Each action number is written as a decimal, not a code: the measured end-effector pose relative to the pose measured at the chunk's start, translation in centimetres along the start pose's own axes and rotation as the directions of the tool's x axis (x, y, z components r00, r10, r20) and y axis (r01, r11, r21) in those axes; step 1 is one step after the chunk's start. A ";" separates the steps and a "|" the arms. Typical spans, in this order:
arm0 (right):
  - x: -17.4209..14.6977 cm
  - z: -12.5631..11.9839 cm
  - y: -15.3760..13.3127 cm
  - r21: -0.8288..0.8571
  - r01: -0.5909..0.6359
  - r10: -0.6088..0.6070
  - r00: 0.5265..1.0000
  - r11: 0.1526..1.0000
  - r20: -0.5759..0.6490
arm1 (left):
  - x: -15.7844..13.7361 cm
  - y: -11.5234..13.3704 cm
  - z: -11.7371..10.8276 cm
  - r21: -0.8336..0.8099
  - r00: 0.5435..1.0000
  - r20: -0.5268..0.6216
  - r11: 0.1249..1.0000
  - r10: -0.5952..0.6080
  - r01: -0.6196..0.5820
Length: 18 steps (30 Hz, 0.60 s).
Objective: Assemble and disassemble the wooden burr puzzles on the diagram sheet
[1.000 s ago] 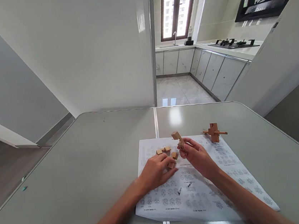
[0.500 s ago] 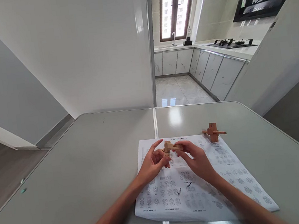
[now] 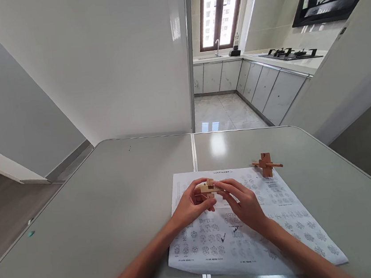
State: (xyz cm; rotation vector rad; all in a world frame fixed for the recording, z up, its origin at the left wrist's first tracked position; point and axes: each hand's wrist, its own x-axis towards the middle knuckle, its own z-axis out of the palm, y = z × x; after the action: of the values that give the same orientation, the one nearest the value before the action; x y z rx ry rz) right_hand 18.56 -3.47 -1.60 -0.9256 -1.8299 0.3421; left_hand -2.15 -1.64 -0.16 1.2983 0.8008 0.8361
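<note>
Between my two hands, over the paper, is a small pale wooden burr puzzle [image 3: 207, 189] made of notched pieces that cross each other. My left hand [image 3: 192, 202] is closed round its left side, thumb below and fingers behind. From the right, my right hand [image 3: 241, 199] grips the puzzle's right end with its fingertips, which partly cover it. Under both hands lies a sheet of printed paper [image 3: 252, 256] with rows of small puzzle diagrams and a few dark pen ticks.
A reddish-brown wooden puzzle [image 3: 266, 165] of crossed flat pieces stands at the sheet's far right edge. The grey table [image 3: 114, 218] has a pale seam down its middle. A small green bit [image 3: 31, 233] lies near its left edge. Beyond is a kitchen with a stove [image 3: 291, 53].
The pale pieces have been turned and now sit crossed together, with one lying across the front. My right fingers have moved left, closer to my left hand.
</note>
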 end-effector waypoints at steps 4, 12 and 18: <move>0.0 0.1 -0.1 -0.003 -0.048 0.048 0.998 0.999 -0.035 | -0.1 0.2 0.1 0.009 1.000 -0.002 1.000 0.012 -0.012; 0.0 -0.1 0.2 -0.002 -0.076 0.076 0.997 0.997 -0.019 | -0.2 0.1 0.0 0.016 0.999 0.010 0.999 0.033 -0.033; 0.3 -0.3 0.0 0.041 -0.106 0.107 0.994 0.993 -0.011 | -0.1 -0.2 -0.2 0.009 0.998 0.030 0.999 0.053 -0.053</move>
State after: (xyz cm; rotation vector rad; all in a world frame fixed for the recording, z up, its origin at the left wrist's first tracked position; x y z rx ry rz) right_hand 18.74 -3.31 -1.26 -0.9971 -1.7588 0.4367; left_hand -2.38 -1.63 -0.39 1.3428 0.7506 0.8537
